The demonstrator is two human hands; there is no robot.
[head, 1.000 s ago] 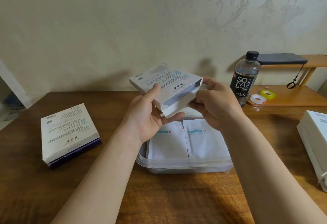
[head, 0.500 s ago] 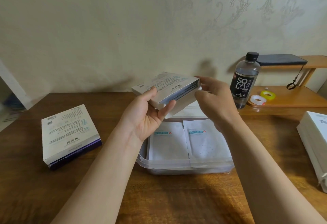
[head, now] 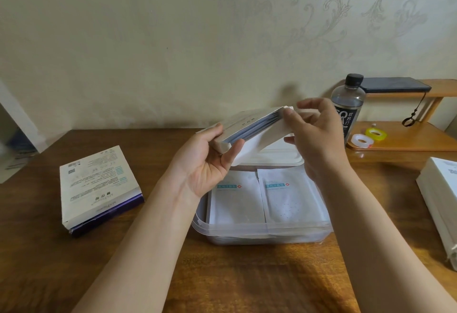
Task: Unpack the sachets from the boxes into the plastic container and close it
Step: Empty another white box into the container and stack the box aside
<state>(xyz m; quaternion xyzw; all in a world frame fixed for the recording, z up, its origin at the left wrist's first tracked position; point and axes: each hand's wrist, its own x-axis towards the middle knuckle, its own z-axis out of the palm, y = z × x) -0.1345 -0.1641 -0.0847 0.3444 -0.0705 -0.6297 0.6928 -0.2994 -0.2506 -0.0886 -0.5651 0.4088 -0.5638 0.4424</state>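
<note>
Your left hand (head: pixel 210 154) grips the near end of the white box (head: pixel 249 124), thumb along its side and fingers curled underneath. Your right hand (head: pixel 316 137) pinches the far end of the same box, thumb on the edge and fingers behind it. You hold the box in the air, tilted with its far end higher, above the back of the plastic container (head: pixel 262 230). Dark layers show in the box's open side, but you cannot tell what they are. The container stands open on the wooden table (head: pixel 123 263), with white sachets (head: pixel 237 201) lying flat side by side inside it. Its lid (head: pixel 277 158) lies just behind it. A second box (head: pixel 99 184) lies flat to the left, well apart from the container. A bottle (head: pixel 347 105) stands beyond your right hand
</note>
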